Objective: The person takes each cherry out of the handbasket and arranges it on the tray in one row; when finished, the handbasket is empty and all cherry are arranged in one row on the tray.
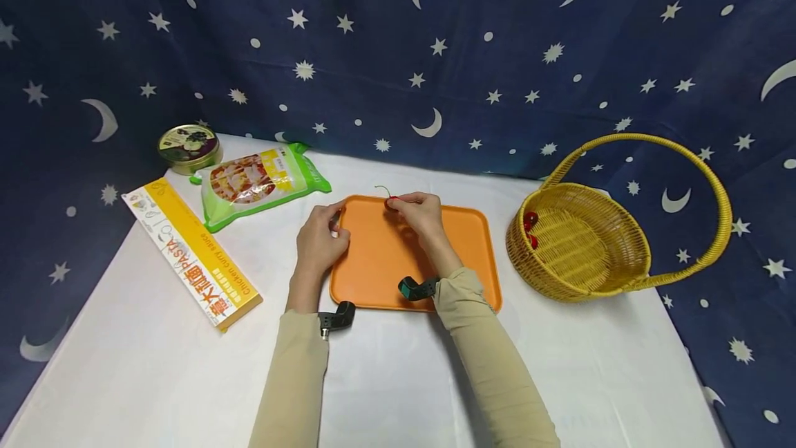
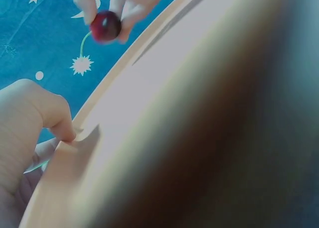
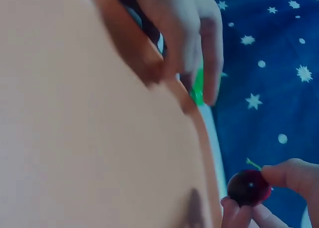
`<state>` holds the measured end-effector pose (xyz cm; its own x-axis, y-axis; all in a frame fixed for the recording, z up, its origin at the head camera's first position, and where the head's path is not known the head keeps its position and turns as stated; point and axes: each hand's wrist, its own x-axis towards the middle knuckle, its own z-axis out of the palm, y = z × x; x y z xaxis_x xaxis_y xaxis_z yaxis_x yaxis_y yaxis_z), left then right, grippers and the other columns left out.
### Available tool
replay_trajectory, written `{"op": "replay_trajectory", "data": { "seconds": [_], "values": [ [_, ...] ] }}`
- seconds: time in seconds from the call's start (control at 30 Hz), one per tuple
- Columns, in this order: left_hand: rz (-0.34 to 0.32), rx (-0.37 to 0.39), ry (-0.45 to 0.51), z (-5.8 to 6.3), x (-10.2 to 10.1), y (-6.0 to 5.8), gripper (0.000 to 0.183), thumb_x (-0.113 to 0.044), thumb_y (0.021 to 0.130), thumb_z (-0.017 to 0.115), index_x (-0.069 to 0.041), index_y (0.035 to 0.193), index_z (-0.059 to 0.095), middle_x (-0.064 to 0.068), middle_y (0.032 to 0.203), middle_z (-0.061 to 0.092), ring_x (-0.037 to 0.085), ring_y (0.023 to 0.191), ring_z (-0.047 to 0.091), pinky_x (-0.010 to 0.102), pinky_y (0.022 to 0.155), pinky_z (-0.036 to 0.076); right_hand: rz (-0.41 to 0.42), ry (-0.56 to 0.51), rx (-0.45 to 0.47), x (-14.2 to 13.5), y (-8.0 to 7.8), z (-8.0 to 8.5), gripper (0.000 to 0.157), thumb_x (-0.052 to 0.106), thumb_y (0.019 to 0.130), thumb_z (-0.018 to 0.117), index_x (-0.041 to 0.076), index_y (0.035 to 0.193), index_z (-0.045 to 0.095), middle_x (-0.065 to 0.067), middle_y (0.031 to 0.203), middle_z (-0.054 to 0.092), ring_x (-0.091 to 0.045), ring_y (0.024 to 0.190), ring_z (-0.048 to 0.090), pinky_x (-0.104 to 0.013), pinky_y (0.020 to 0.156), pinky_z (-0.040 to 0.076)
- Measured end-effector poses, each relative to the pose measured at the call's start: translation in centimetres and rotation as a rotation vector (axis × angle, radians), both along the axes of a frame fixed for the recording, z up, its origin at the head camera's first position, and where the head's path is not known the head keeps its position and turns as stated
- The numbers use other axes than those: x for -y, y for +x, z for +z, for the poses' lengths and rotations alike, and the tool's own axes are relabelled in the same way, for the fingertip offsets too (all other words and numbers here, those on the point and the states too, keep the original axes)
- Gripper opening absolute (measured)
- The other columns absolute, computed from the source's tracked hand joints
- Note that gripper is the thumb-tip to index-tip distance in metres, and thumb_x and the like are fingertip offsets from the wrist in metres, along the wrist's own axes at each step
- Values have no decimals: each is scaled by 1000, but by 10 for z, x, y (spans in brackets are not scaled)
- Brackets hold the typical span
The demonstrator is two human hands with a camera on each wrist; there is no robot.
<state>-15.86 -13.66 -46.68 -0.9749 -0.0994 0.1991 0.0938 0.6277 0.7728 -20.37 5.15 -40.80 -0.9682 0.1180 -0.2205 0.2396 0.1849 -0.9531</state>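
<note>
My right hand (image 1: 421, 215) pinches a dark red cherry (image 3: 249, 187) between thumb and fingertips, above the far edge of the orange tray (image 1: 367, 275). Its thin green stem (image 2: 84, 43) sticks out to the side. At the tray's far left corner, my left hand (image 1: 320, 242) grips the rim, a fingertip pressed on top and other fingers below it in the left wrist view. To the right stands a yellow wicker basket (image 1: 584, 289) with a tall arched handle, and a few red cherries (image 1: 531, 220) lie against its inner left side.
Left of the tray lies a long white and yellow pasta box (image 1: 193, 254). Behind it are a green-edged food bag (image 1: 261, 182) and a round tin (image 1: 189, 148). A dark blue curtain (image 1: 373, 54) with moons and stars hangs behind the white table (image 1: 385, 379).
</note>
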Motion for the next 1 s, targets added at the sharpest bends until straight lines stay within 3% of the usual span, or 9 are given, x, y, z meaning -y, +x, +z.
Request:
{"op": "replay_trajectory", "data": {
  "seconds": [0.2, 0.5, 0.83, 1.0],
  "values": [
    [3, 12, 0, -1, -2, 1, 54, -9, 80, 61, -4, 133, 61, 13, 102, 57, 26, 79, 53, 39, 71, 40, -32, -97, -2, 14, -2, -13, 15, 2, 79, 78, -9, 87, 72, -19, 88, 72, -24, 75, 71, -32, 73, 57],
    [6, 26, 0, -2, -3, 4, 51, -10, 79, 60, -2, 129, 64, 14, 104, 56, 26, 80, 53, 40, 70, 39, -2, 72, 9, 21, -2, -20, 22, 16, 81, 79, -5, 87, 75, -18, 96, 72, -26, 71, 68, -31, 65, 55],
    [8, 63, -12, -1, -4, 1, 49, -11, 83, 60, -4, 131, 63, 13, 106, 54, 26, 82, 51, 38, 72, 37, 41, 113, 45, 20, -3, -17, 27, 21, 84, 77, -6, 87, 75, -18, 101, 71, -26, 76, 69, -30, 67, 55],
    [7, 59, -14, 0, -4, 0, 49, -11, 83, 60, -3, 131, 63, 13, 106, 55, 26, 83, 51, 38, 72, 37, 32, 94, 51, 17, -4, -17, 29, 23, 85, 76, -5, 91, 75, -17, 95, 70, -24, 71, 67, -29, 64, 55]
  ]
}}
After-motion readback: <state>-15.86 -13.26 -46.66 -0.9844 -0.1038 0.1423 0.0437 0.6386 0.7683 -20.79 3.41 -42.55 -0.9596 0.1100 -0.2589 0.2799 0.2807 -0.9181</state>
